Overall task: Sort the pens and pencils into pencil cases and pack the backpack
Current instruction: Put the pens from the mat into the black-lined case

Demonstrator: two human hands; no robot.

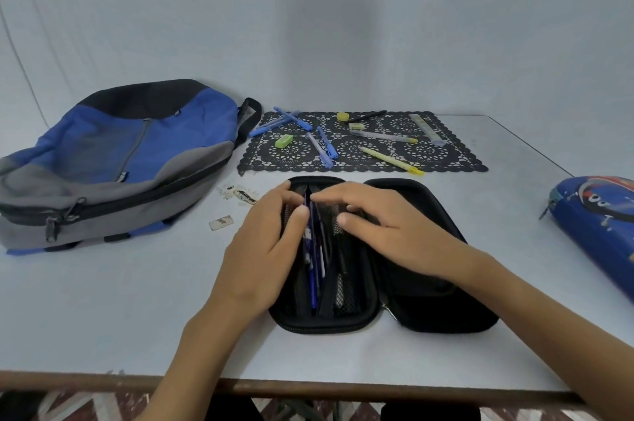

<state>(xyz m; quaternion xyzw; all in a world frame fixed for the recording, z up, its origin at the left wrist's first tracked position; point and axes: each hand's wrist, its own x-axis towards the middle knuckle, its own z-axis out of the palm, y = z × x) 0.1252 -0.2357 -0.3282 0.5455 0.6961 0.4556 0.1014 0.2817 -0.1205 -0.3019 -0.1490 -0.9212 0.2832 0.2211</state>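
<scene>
**Q:** Where does the black pencil case (429, 300) lie?

**A:** At the near centre of the counter (137, 317), opened flat in two halves. The left half holds several blue pens (313, 283) beside a mesh divider (343, 297).

**Q:** How are the hands placed?

**A:** Both rest on the left half, close together but apart. The left hand (264, 249) lies over the left side of that half, fingers loosely extended, thumb against the blue pens. The right hand (387, 231) reaches across from the right, its fingers spread nearly straight over the mesh. Neither hand plainly grips anything.

**Q:** What remains outside the case?

**A:** On the black lace mat (456, 159), just beyond the case, lie loose blue pens (291, 120), a yellow pen (391, 160), a black pen (367, 116), a green eraser (284, 141), a yellow eraser (342, 116) and a clear ruler (427, 128).

**Q:** And the other task items?

**A:** The blue, grey and black backpack (120, 159) lies flat at the far left, its zips appearing closed. A blue printed pencil case (597, 231) sits at the right edge of the view, well apart from the hands.
</scene>
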